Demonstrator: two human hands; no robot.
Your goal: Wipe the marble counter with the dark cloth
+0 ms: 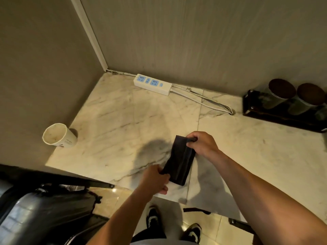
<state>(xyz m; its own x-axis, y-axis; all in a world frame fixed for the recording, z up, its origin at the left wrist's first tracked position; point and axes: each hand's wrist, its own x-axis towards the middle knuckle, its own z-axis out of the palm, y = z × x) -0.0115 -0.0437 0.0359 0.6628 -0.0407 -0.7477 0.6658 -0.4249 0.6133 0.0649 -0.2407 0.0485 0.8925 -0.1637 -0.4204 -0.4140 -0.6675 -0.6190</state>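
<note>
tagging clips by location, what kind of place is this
Probably a drinks or pantry corner indoors: a marble counter set into a wall corner, a power strip at the back, a used paper cup and canisters on a rack.

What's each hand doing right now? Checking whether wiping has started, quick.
Left hand: closed, pinching the near end of the dark cloth.
Right hand: closed, gripping the cloth's far end.

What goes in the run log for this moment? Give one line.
phase: folding, wiping not begun | dark cloth: folded, held over marble counter | left hand: near end | right hand: far end | paper cup: left edge
</note>
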